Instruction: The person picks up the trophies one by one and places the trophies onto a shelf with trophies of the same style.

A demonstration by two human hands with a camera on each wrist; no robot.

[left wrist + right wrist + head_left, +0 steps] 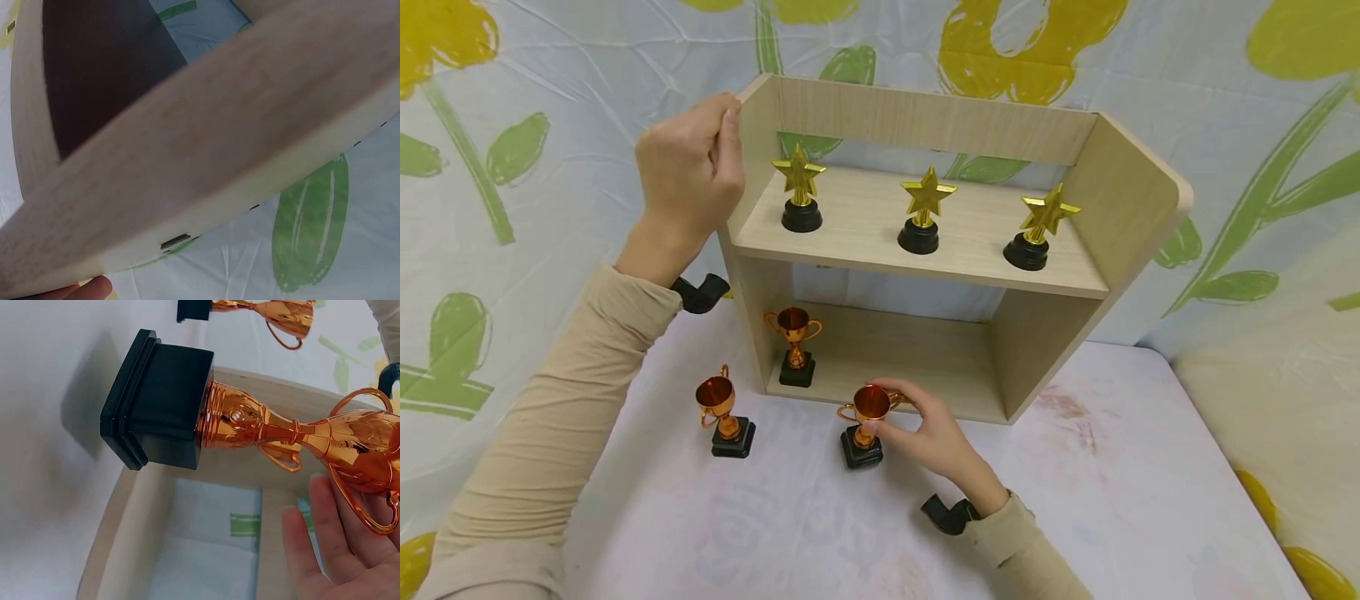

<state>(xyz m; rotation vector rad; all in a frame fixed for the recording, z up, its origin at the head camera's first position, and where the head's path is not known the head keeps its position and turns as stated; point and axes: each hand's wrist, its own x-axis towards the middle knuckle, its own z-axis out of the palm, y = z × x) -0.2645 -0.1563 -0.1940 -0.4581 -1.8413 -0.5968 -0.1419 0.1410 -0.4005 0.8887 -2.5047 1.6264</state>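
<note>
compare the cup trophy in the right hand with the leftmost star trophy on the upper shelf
The cup trophy has a coppery two-handled cup, the star trophy a gold star. The cup trophy's base is square, the star trophy's round. The right hand grips the cup trophy; the star trophy stands on the upper shelf. Both have black bases.

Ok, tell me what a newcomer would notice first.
Probably the three gold star trophies, in a row on the upper level of the shelf. Next, the orange cup in the right hand, before the shelf; a second cup stands inside, lower left, a third cup on the table.
</note>
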